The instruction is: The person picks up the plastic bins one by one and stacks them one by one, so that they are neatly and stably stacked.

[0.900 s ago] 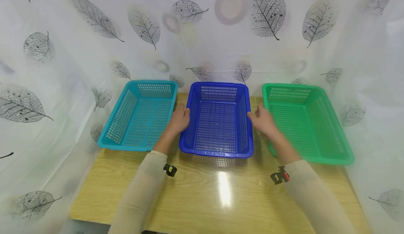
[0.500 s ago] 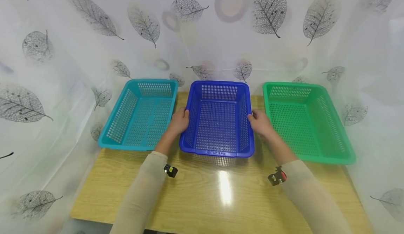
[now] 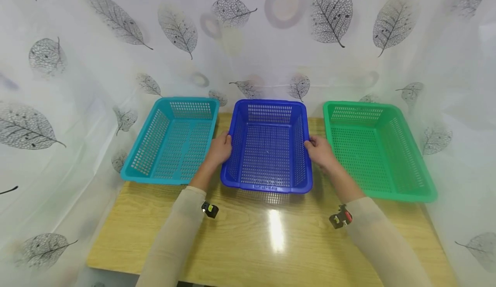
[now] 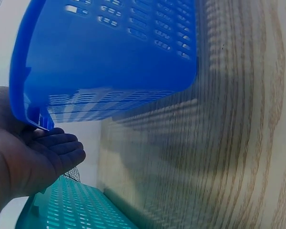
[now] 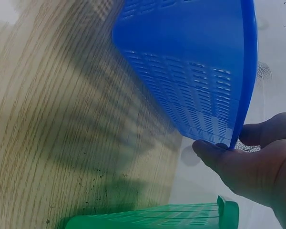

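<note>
A blue plastic basket [image 3: 266,153] with slotted walls sits between my two hands, with nothing visible in it. Its base appears to rest on the wooden table [image 3: 240,239]. My left hand [image 3: 220,148] holds the left rim, thumb on top; in the left wrist view the fingers [image 4: 62,150] curl below that rim. On the opposite side my right hand [image 3: 320,151] pinches the right rim. The right wrist view shows this thumb and finger on either side of the blue edge [image 5: 248,76].
A teal basket [image 3: 129,176] stands to the left, close to my left hand. On the right stands a green basket [image 3: 410,149], near my right wrist. A pale curtain [image 3: 271,63] with printed leaves hangs behind the table and along both sides.
My right hand's fingers have come down and closed on the blue basket's right rim. The left hand keeps its hold. All three baskets stay practically in place.
</note>
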Demonstrator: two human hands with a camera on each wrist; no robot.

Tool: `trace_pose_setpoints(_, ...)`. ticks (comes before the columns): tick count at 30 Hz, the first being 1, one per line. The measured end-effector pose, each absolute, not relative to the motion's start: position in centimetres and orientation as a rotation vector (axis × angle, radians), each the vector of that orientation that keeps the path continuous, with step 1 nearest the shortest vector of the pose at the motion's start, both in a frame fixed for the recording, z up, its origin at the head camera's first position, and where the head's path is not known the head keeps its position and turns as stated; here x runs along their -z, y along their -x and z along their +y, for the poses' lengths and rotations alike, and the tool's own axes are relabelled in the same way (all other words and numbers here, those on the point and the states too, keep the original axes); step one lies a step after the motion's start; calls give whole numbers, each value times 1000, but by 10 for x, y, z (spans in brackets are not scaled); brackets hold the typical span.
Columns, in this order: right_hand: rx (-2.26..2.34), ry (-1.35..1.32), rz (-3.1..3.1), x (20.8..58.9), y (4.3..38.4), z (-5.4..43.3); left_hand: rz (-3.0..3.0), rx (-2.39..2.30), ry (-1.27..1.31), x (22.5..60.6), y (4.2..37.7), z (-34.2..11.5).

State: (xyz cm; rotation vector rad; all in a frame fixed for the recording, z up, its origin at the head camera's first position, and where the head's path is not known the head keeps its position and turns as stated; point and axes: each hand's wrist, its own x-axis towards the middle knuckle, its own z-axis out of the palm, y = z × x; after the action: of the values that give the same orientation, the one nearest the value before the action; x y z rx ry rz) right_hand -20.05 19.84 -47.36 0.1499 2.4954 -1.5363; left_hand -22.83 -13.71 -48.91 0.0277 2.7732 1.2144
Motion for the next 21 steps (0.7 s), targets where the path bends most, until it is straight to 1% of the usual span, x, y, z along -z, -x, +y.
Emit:
trace_pose_setpoints(11,1545,-168,2529,469,201,194,2754,-1228,12,481,229,-136)
trace_pose_setpoints(21,1539,-156,2577,460,203,194,2789,-1124,-10,469,229,-135)
